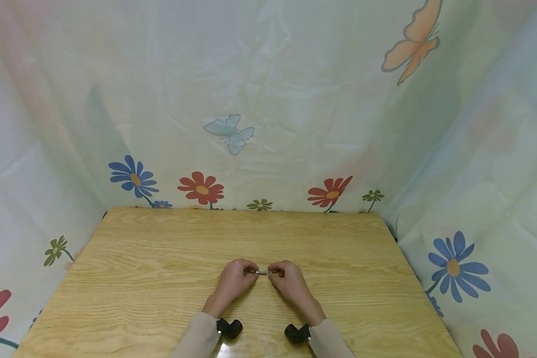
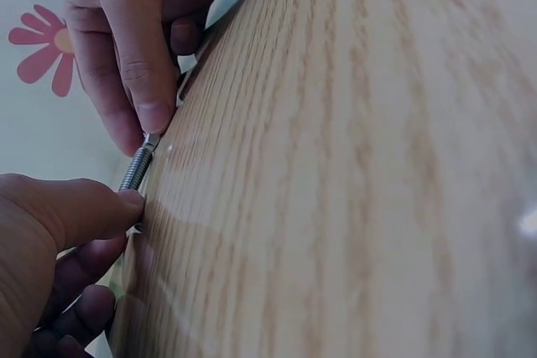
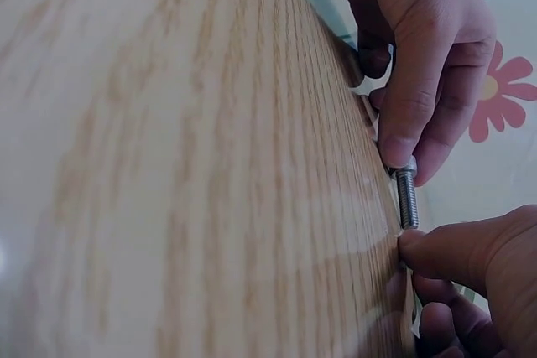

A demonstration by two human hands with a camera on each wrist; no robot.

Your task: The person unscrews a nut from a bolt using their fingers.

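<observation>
Between the two hands, low over the tabletop, lies a silvery threaded bolt, roughly level. My left hand pinches its head end between thumb and fingers; the round head partly shows in the right wrist view, with the threaded shank pointing at the other hand. My right hand pinches a small silvery piece that looks like a nut at the bolt's free end. Its fingertips hide most of that piece. Whether the nut and the bolt tip touch, I cannot tell.
Both hands are over a light wooden table. A cloth backdrop printed with flowers and butterflies surrounds its back and sides. Black wrist devices sit at the cuffs of the beige sleeves.
</observation>
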